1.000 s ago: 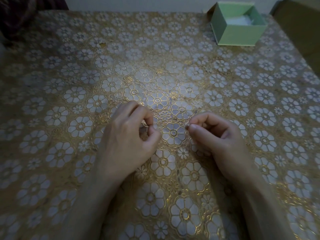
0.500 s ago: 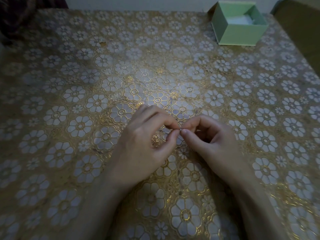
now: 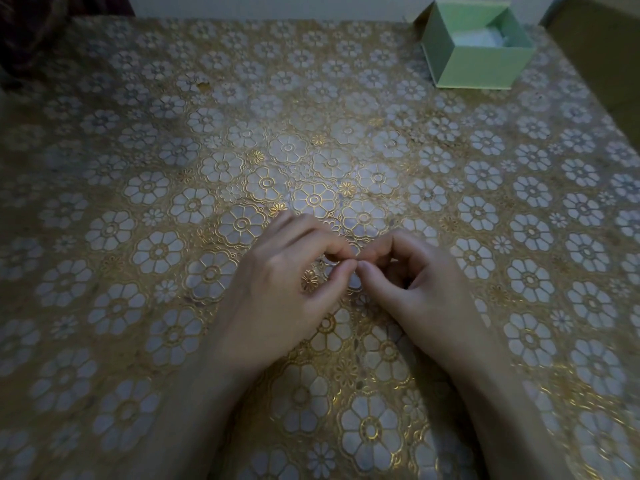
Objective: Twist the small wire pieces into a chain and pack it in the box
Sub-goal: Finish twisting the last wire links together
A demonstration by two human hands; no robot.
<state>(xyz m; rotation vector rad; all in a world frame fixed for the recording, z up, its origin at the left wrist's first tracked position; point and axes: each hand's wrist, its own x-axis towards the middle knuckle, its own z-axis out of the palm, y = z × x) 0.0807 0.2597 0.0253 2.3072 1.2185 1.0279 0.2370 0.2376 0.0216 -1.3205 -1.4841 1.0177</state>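
My left hand (image 3: 277, 292) and my right hand (image 3: 422, 292) meet fingertip to fingertip low over the middle of the table. Each pinches a small wire piece (image 3: 330, 260) between thumb and forefinger; only a thin glint of a loop shows by the left thumb, and the rest is hidden by the fingers. A pale green box (image 3: 485, 69) stands open at the far right corner with something white inside.
The table (image 3: 173, 168) wears a gold cloth with white flower patterns. A brown cardboard surface (image 3: 602, 57) rises along the far right edge. Dark fabric (image 3: 41, 29) lies at the far left corner.
The two hands were apart a second ago; they have come together in the middle until their pinching fingertips touch. The box has not moved.
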